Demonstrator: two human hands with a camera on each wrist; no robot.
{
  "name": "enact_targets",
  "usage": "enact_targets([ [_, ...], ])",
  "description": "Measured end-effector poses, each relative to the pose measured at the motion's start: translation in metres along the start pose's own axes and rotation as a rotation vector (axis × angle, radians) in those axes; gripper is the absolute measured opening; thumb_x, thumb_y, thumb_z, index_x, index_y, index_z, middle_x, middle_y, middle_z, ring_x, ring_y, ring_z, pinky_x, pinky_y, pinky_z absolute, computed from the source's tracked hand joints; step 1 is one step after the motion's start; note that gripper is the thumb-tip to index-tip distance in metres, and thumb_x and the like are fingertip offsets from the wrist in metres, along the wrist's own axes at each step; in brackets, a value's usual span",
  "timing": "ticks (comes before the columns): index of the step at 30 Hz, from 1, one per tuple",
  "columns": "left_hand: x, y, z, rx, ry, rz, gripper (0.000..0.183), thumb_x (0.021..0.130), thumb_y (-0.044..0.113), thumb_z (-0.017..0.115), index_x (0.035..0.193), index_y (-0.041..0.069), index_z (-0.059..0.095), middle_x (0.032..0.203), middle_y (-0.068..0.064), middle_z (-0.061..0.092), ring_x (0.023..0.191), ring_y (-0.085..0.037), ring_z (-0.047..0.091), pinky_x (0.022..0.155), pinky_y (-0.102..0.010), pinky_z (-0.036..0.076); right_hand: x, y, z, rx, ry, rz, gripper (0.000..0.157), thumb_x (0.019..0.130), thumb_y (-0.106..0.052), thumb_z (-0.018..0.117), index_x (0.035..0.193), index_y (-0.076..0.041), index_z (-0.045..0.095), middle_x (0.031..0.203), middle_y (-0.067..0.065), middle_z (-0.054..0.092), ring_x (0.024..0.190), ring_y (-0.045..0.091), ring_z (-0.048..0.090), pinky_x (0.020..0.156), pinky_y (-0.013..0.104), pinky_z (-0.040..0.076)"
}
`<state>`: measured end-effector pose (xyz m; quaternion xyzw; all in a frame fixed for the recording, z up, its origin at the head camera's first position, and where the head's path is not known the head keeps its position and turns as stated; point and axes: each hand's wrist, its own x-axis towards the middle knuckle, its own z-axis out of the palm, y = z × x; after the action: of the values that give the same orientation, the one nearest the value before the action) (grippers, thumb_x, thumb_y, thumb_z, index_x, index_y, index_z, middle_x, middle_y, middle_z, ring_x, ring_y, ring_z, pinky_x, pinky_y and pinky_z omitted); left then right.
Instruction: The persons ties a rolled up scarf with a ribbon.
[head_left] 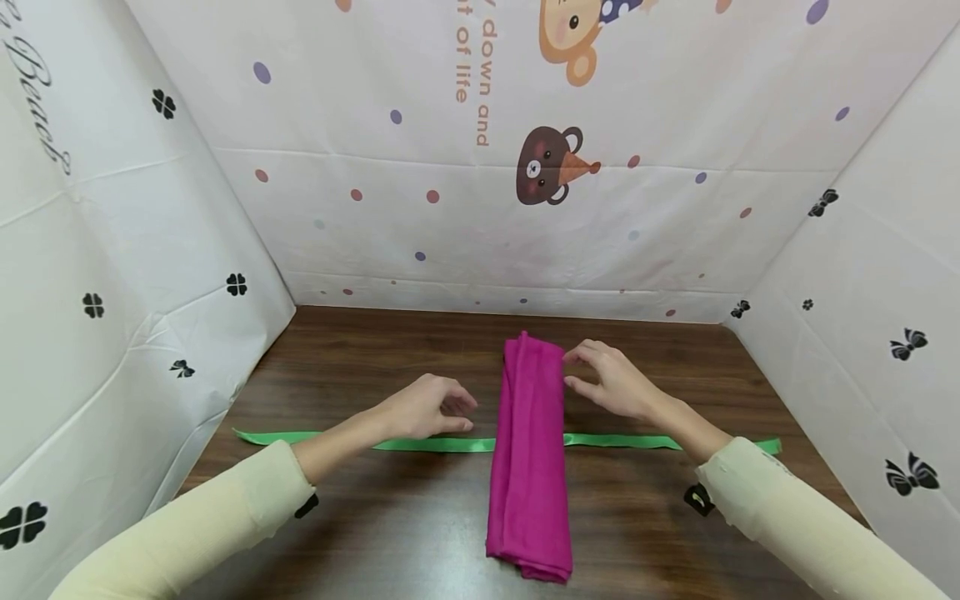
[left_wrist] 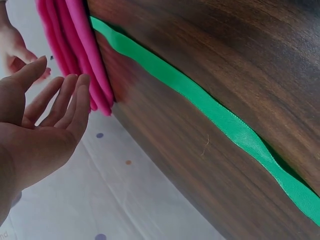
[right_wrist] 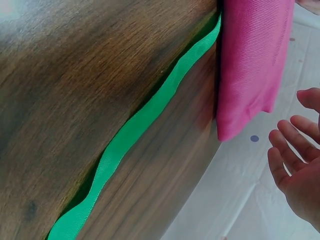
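Note:
A magenta cloth (head_left: 531,458), folded into a long narrow strip, lies lengthwise on the table. Under it a green ribbon (head_left: 450,445) runs crosswise, its two ends showing on either side; the middle is hidden by the cloth. To the left of the cloth my left hand (head_left: 429,407) hovers with loosely bent fingers and holds nothing. My right hand (head_left: 611,379) is at the cloth's right edge near its far end, fingers relaxed. In the right wrist view that hand (right_wrist: 300,165) appears apart from the cloth (right_wrist: 252,65). The left wrist view shows the left palm (left_wrist: 45,140) bare.
The dark wooden table (head_left: 375,508) meets a white printed sheet (head_left: 450,233) hanging at the back. Similar sheets stand along the left side (head_left: 135,333) and right side (head_left: 847,333). Small black devices sit at both wrists.

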<state>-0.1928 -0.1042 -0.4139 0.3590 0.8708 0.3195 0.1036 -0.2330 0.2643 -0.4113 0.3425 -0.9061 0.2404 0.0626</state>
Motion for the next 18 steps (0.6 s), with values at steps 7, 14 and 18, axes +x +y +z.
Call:
enact_targets([
  [7, 0.0005, -0.0031, -0.0022, 0.004, -0.009, 0.012, 0.03, 0.097, 0.016, 0.08, 0.121, -0.002, 0.074, 0.115, -0.015, 0.076, 0.102, -0.025, 0.074, 0.09, -0.039, 0.06, -0.0018, 0.0013, -0.0026, -0.009, 0.008, -0.009, 0.029, 0.099, -0.017, 0.077, 0.123, -0.001, 0.07, 0.119, 0.015, 0.069, 0.112, 0.029, 0.065, 0.095, 0.05, 0.055],
  [14, 0.0009, -0.0071, -0.0017, -0.008, -0.009, 0.02, 0.033, 0.096, 0.015, 0.082, 0.121, -0.002, 0.072, 0.112, -0.014, 0.076, 0.101, -0.022, 0.073, 0.09, -0.039, 0.06, -0.0045, 0.0035, -0.0029, -0.02, 0.02, -0.028, 0.027, 0.098, -0.016, 0.077, 0.121, -0.002, 0.07, 0.117, 0.014, 0.07, 0.111, 0.031, 0.066, 0.094, 0.051, 0.055],
  [18, 0.0, -0.008, -0.0016, -0.004, -0.011, 0.019, 0.032, 0.095, 0.015, 0.082, 0.121, -0.003, 0.073, 0.113, -0.015, 0.076, 0.101, -0.023, 0.074, 0.09, -0.04, 0.06, -0.0069, 0.0042, -0.0027, -0.028, 0.045, -0.056, 0.024, 0.097, -0.013, 0.077, 0.118, -0.002, 0.071, 0.114, 0.014, 0.07, 0.109, 0.032, 0.067, 0.091, 0.052, 0.056],
])
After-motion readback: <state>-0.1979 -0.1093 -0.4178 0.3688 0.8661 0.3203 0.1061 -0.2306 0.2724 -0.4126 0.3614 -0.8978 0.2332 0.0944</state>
